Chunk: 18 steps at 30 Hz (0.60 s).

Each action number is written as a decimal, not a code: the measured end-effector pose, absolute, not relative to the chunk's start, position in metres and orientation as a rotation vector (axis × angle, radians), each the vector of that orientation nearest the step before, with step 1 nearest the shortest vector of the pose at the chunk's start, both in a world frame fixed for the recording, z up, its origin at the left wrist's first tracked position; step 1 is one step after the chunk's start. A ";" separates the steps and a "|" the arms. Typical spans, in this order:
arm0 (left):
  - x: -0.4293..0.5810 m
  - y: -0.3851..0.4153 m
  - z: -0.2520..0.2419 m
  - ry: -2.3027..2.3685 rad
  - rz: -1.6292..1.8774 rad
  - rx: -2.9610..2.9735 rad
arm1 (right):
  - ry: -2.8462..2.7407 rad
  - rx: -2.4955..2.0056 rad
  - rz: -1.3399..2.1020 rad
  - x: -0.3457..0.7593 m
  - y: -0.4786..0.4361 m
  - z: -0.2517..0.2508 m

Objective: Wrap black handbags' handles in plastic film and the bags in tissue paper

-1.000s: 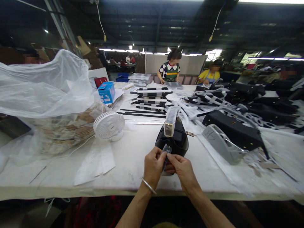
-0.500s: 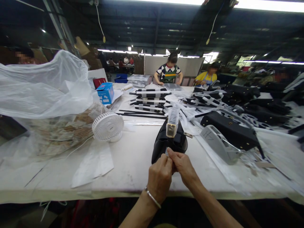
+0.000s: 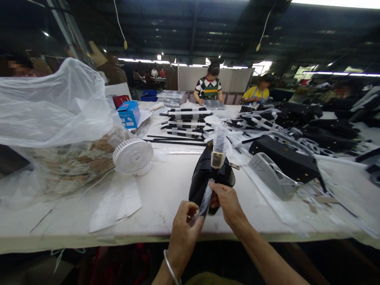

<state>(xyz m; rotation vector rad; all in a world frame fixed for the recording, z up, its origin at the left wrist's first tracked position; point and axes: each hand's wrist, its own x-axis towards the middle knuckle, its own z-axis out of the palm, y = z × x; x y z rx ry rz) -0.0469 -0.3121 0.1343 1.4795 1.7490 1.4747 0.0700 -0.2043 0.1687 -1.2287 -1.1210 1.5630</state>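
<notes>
So the small black leather-look bag (image 3: pixel 199 178) is on the white tabletop (image 3: pixel 164 198), right in front of the person. Left hand (image 3: pixel 186 225) has the near end of a narrow, dark, plastic-wrapped strap (image 3: pixel 205 201) pinched, right hand (image 3: pixel 226 200) pinches it further up, just below the square gold-coloured buckle (image 3: pixel 217 160). Kinda hard to tell if the right fingertips touch the bag too. White round plastic fan (image 3: pixel 133 156) sits off to the left.

head-worn view | facing forward and down | worktable (image 3: pixel 166 186) close below
</notes>
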 end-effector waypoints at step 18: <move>-0.058 -0.343 0.160 1.712 1.470 1.840 | -1.093 -1.165 1.620 0.070 -0.207 0.167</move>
